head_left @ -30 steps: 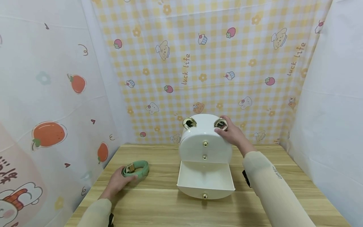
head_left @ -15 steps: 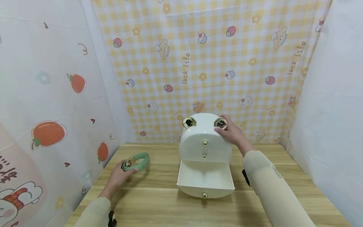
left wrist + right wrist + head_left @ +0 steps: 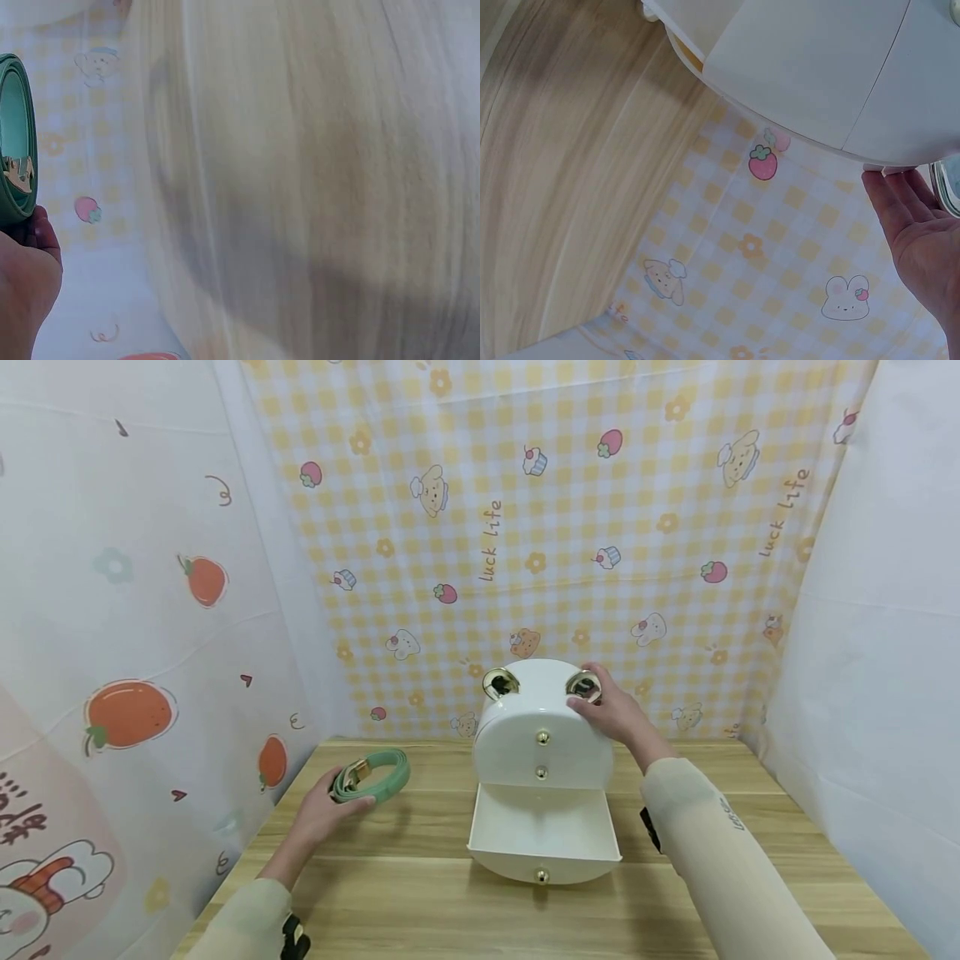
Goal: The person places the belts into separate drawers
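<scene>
My left hand (image 3: 322,810) pinches a coiled green belt (image 3: 394,783) with a gold buckle (image 3: 362,769), above the left part of the wooden table. In the left wrist view the belt (image 3: 30,112) is cut off by the edge. A white drawer box (image 3: 510,756) with two gold-rimmed rings on top stands right of centre. Its bottom drawer (image 3: 543,827) is pulled out, and nothing shows inside. My right hand (image 3: 617,714) grips the top right corner of the box around the right ring (image 3: 592,676). In the right wrist view its fingers (image 3: 889,199) touch the box edge.
The wooden table (image 3: 405,893) runs back to a checked yellow curtain (image 3: 420,635). White printed cloth (image 3: 187,652) hangs on the left, and plain white cloth (image 3: 870,693) on the right. Small gold knobs (image 3: 542,738) stick out from the box front.
My left hand has lifted the belt off the table and moved it a little forward and to the right. My right hand and the box have stayed in place.
</scene>
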Available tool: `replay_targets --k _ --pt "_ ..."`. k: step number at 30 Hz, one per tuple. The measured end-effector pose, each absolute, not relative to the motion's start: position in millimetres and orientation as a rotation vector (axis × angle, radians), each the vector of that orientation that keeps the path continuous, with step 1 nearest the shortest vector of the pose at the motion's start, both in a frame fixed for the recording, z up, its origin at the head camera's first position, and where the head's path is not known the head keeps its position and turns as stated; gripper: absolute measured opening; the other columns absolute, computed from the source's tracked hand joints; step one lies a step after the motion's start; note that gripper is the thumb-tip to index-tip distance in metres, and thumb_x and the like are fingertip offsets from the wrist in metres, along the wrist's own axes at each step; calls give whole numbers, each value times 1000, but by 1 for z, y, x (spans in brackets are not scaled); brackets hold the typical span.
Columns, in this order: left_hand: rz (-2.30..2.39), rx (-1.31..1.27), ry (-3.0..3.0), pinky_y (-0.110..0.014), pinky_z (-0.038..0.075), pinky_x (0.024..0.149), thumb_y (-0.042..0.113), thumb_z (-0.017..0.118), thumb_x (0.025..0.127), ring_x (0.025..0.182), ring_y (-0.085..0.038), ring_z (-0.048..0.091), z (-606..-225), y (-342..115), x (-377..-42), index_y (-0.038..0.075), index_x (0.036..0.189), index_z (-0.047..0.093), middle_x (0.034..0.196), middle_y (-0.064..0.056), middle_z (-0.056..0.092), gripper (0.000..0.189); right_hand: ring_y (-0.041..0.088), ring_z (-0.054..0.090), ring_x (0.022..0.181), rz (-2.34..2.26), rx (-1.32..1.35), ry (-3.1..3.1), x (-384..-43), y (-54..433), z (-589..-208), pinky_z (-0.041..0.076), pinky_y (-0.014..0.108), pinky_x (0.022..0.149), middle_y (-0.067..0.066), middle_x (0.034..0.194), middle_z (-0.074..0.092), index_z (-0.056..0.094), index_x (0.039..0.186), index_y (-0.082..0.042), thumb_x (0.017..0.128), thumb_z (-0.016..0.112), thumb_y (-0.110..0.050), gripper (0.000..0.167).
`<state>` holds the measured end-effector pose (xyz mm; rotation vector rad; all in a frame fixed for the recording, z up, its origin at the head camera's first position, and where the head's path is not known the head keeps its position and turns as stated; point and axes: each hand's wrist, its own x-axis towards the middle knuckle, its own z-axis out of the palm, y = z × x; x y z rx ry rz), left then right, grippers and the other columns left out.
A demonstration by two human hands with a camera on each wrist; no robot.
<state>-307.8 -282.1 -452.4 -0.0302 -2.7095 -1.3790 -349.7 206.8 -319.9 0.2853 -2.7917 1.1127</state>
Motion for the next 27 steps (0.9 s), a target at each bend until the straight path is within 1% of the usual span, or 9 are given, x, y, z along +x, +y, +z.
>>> replay_targets --k 6,13,21,27 --pt "-1391 -123 -2678 -54 36 104 39 81 82 130 -38 42 -442 -270 -305 3 150 34 145 -24 44 90 46 57 111 1112 288 -2787 -350 207 -319 45 59 93 30 127 57 20 155 -21 99 58 -41 70" --pt "-1440 -182 -2636 -50 42 98 39 82 81 124 -35 49 -433 -257 -303 8 149 39 141 -20 49 86 45 58 111 1123 299 -2785 -349 207 -319 45 58 92 30 126 57 21 155 -20 99 58 -40 70" --pt "-1533 -279 -2591 -41 45 91 29 84 81 113 -28 52 -419 -239 -297 9 146 42 134 -16 54 80 42 59 108 1132 300 -2783 -350 207 -320 47 56 90 28 123 58 20 155 -21 99 59 -41 70" --pt "-1618 -372 -2565 -41 45 93 26 85 79 120 -28 50 -411 -222 -294 10 148 41 137 -14 52 83 43 59 109 1138 306 -2781 -350 207 -320 47 56 90 29 125 58 21 155 -20 99 59 -40 70"
